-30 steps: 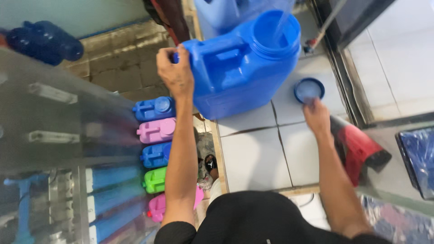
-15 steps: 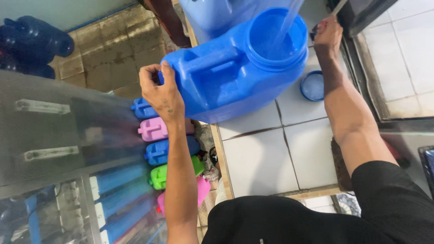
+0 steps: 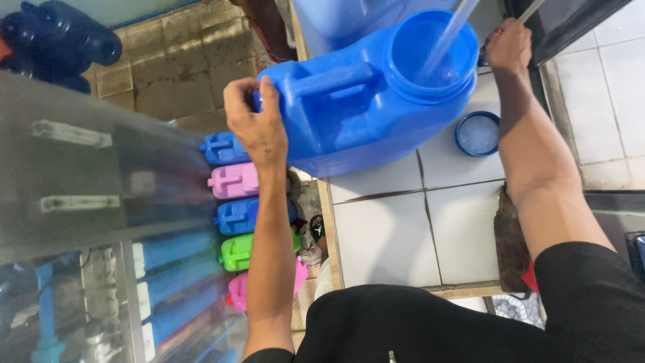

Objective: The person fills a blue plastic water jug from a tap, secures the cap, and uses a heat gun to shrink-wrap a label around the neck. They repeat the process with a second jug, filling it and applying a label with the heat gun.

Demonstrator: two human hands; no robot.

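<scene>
A big blue plastic jerrycan (image 3: 363,114) stands on the white tiled counter (image 3: 390,235), its wide round mouth open. A thin stream of water (image 3: 447,37) falls into that mouth. My left hand (image 3: 255,124) grips the can's edge beside its moulded handle. My right hand (image 3: 508,46) is raised past the can's mouth, closed on a dark lever or tap part at the top edge. The can's blue lid (image 3: 478,133) lies upturned on the counter to the right of the can.
Below the counter's left edge, small jerrycans stand in a row: blue (image 3: 222,148), pink (image 3: 234,180), blue, green (image 3: 236,252), pink. A glass case (image 3: 80,188) fills the left. Dark blue cans (image 3: 57,37) lie at top left. Another blue container (image 3: 336,17) stands behind.
My right hand left the lid on the counter and rose to the tap part above the can. Water began streaming into the can. My left hand kept its grip.
</scene>
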